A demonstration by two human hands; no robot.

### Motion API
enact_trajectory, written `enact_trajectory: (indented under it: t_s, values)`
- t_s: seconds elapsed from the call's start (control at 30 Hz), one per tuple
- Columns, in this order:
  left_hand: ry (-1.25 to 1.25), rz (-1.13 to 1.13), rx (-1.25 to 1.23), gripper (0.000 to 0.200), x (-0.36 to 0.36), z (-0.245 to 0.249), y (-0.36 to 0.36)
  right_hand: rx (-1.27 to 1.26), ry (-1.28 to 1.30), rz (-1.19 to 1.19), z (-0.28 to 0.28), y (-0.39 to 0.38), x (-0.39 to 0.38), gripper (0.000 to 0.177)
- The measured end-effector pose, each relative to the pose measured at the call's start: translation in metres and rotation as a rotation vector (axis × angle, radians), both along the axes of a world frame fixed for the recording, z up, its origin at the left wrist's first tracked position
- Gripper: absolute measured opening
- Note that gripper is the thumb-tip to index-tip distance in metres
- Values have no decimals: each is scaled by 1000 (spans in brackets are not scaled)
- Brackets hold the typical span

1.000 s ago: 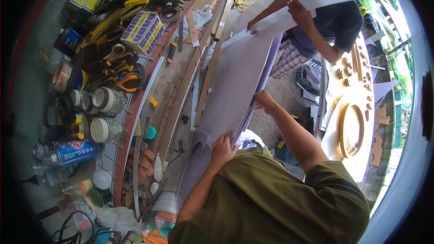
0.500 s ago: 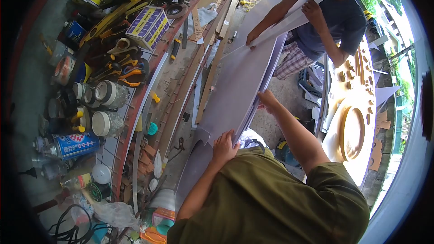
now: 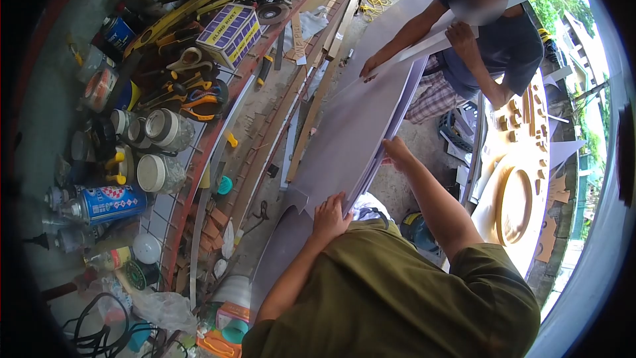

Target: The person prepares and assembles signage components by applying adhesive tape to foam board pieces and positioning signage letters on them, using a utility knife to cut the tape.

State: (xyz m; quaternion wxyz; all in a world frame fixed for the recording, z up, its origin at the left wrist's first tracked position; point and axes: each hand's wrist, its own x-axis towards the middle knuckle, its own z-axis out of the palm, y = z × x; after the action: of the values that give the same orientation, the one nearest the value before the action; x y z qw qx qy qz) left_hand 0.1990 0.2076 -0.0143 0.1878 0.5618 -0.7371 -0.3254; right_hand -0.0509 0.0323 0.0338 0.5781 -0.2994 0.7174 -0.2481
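Observation:
A stack of large, thin, pale grey sheets [image 3: 351, 139] stands in front of my body, slanting away from me. My left hand [image 3: 331, 217] is closed at the near edge, its fingers bent over the top sheet. Further along, my right hand [image 3: 397, 153] grips the right edge of the stack, its fingertips partly hidden behind the sheets. Below my left hand, a notched, curled piece of sheet [image 3: 291, 225] shows. Across from me, a person [image 3: 490, 59] holds a long white strip [image 3: 430, 43] in one raised hand and touches the far part of the sheets with the other.
On the left, a cluttered bench holds a blind rivet box [image 3: 229, 35], scissors [image 3: 202, 101], jars [image 3: 161, 174] and a blue can [image 3: 112, 204]. Long boards [image 3: 308, 119] lie beside it. At right, a sunlit table [image 3: 487, 225] carries a wooden ring [image 3: 515, 205] and small blocks.
The view has shifted slightly, and the other person's head is lower in it. The white strip slopes a little less steeply. Both my hands keep their hold on the sheets.

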Motion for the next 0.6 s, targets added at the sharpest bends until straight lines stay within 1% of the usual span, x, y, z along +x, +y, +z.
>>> enact_trajectory:
  t_s: [0.37,0.43,0.6]
  values:
    - [-25,-13,-9,67,-1,0,1,-14,-15,-19,-16,1,-10,38]
    - [-33,-11,-3,67,-2,-3,2,-34,-7,-27,-3,3,-2,37]
    - [-17,-20,20,68,-2,-7,2,-49,-21,-12,-11,3,-7,35]
